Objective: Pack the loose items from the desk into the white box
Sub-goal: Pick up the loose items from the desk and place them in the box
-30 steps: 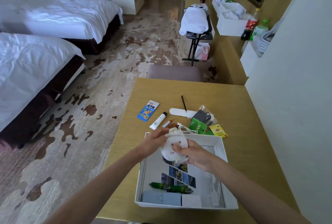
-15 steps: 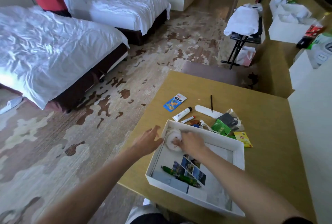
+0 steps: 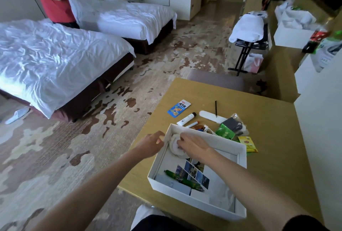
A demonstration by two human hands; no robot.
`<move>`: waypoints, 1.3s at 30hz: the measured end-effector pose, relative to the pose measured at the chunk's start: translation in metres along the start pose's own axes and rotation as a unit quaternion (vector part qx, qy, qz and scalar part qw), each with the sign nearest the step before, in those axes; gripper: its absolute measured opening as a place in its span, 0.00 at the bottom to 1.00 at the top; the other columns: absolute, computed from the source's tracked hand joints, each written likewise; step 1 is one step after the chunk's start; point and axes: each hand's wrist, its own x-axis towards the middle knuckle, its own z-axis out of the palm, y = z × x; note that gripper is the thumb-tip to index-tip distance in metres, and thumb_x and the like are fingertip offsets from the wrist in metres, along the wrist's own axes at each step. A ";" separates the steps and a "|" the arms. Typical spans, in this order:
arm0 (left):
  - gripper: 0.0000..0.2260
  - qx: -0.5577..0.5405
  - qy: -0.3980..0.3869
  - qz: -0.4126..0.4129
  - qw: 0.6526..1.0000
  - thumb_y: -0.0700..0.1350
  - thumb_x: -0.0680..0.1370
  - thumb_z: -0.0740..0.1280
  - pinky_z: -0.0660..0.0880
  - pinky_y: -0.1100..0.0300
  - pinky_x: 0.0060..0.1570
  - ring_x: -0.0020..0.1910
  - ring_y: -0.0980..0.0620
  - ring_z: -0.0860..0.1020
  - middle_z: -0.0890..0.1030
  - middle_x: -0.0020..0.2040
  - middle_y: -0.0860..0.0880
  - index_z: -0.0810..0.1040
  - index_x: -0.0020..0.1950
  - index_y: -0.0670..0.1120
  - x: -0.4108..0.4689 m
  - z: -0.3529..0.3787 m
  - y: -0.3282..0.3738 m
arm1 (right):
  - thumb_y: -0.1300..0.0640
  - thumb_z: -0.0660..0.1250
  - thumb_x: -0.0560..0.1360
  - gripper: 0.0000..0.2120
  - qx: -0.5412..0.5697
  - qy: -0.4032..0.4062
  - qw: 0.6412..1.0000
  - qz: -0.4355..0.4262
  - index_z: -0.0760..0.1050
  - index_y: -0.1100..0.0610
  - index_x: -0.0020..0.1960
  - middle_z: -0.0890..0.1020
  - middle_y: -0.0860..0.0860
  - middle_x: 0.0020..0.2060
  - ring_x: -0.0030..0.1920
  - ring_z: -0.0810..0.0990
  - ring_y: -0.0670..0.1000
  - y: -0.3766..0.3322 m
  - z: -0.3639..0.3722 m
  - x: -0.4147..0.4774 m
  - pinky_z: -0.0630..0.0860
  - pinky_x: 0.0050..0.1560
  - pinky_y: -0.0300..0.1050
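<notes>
My right hand (image 3: 192, 145) presses fingertips onto the white round bundle (image 3: 175, 149) in the white box's (image 3: 194, 204) far left corner; whether it grips, I cannot tell. My left hand (image 3: 151, 144) hangs loosely open just outside the wall. A yellow Lipton packet (image 3: 248, 143) lies on the desk (image 3: 277, 138).

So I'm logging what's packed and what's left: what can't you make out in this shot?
- White bundle, head view: the right hand covers much of it; what it is stays unclear.
- Small items behind the box's far wall: partly hidden by the wall, too small to name.
- Blue packet: print too small to read.
- Bottles at right: blurred.
</notes>
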 end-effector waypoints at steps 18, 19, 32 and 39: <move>0.12 -0.036 -0.025 -0.014 0.999 0.45 0.78 0.60 0.77 0.52 0.52 0.53 0.49 0.78 0.80 0.55 0.49 0.74 0.60 0.50 0.154 0.001 -0.005 | 0.56 0.64 0.77 0.08 0.249 -0.005 0.942 0.227 0.79 0.50 0.54 0.80 0.48 0.53 0.53 0.78 0.50 0.114 0.014 0.062 0.76 0.50 0.48; 0.12 -0.030 -0.034 -0.009 0.999 0.46 0.78 0.60 0.77 0.52 0.52 0.53 0.49 0.78 0.80 0.56 0.49 0.74 0.60 0.50 0.164 0.004 -0.004 | 0.55 0.64 0.76 0.09 0.224 -0.033 0.947 0.226 0.79 0.50 0.54 0.80 0.49 0.54 0.53 0.78 0.50 0.117 0.020 0.072 0.76 0.50 0.49; 0.18 0.087 -0.097 0.006 0.991 0.55 0.75 0.64 0.71 0.51 0.45 0.55 0.42 0.77 0.76 0.59 0.46 0.67 0.59 0.46 0.261 0.057 0.002 | 0.61 0.62 0.78 0.10 0.122 -0.022 0.986 0.114 0.76 0.60 0.58 0.77 0.56 0.58 0.57 0.74 0.58 0.133 0.065 0.112 0.72 0.51 0.53; 0.15 0.096 -0.134 0.002 0.986 0.52 0.76 0.64 0.71 0.51 0.46 0.55 0.42 0.76 0.79 0.54 0.42 0.73 0.56 0.43 0.270 0.061 0.014 | 0.54 0.61 0.80 0.08 0.284 0.167 0.892 0.310 0.76 0.56 0.54 0.81 0.50 0.46 0.47 0.78 0.50 0.149 0.030 0.068 0.74 0.46 0.47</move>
